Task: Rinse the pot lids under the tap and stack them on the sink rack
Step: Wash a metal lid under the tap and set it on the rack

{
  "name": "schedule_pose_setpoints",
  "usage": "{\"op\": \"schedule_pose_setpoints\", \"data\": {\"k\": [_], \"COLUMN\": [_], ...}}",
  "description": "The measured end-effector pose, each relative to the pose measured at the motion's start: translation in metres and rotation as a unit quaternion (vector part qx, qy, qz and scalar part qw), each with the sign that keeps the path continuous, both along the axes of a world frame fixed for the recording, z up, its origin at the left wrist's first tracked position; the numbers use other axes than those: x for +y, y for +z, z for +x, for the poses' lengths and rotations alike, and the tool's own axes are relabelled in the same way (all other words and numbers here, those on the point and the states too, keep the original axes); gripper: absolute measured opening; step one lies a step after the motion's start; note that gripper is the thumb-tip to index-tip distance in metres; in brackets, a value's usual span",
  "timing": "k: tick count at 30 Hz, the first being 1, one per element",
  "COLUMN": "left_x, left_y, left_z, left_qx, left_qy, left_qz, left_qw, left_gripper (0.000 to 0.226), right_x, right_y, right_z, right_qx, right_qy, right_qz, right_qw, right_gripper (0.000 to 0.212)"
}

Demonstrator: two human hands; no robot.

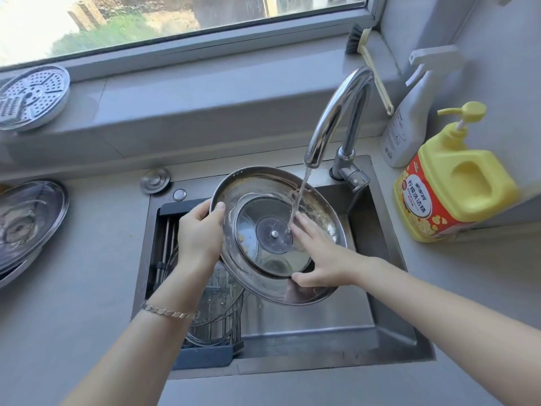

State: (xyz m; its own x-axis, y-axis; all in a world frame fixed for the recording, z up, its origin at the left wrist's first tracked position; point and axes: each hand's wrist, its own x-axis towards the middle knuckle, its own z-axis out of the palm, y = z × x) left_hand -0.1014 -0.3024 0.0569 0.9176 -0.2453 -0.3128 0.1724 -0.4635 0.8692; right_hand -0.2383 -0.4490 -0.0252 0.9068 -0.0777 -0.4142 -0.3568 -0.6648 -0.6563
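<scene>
Lid (278, 234), steel-rimmed with a glass centre, hangs tilted over the sink (307, 323) under the tap (336, 112) stream; I judge it stiff, light, wet-slick and breakable, best held by the rim, where my left hand (199, 232) pinches it while my right hand (319, 253) lays spread fingers (304, 227) on the glass.

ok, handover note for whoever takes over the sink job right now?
The left hand grips the steel lid by its left rim, tilted over the sink.
The right hand lays straight fingers on its inner face, under the running tap.
Done: at least one glass lid lies on the rack.
Left: finish this rinse, stack it, then probably the counter lids on the left.
</scene>
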Motion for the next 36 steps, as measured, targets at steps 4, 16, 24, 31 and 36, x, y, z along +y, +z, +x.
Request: {"op": "schedule_pose_setpoints", "data": {"k": [4,16,24,31,36], "left_x": [0.001,-0.005,-0.007,-0.010,-0.019], "left_y": [0.003,0.003,-0.007,-0.027,-0.033], "left_z": [-0.016,-0.028,-0.021,-0.021,-0.038], "left_qx": [-0.011,-0.023,-0.070,0.051,0.161], "left_qy": [0.015,0.054,0.119,0.182,0.096], "left_qz": [-0.025,-0.065,-0.088,-0.142,-0.169], "left_qw": [0.999,0.996,0.986,0.972,0.968], "left_gripper": [0.033,0.034,0.026,0.031,0.027], "right_x": [0.002,-0.022,0.024,0.042,0.026], "right_y": [0.005,-0.012,0.024,0.060,0.043], "right_z": [0.019,0.025,-0.008,-0.022,-0.006], "right_qx": [-0.072,-0.014,0.143,-0.041,-0.088], "right_qy": [-0.319,-0.074,-0.009,0.174,0.299], "right_qz": [0.250,-0.159,-0.145,-0.082,-0.147], "right_qw": [0.911,0.984,0.979,0.981,0.939], "right_gripper": [0.068,0.068,0.086,0.073,0.066]}}
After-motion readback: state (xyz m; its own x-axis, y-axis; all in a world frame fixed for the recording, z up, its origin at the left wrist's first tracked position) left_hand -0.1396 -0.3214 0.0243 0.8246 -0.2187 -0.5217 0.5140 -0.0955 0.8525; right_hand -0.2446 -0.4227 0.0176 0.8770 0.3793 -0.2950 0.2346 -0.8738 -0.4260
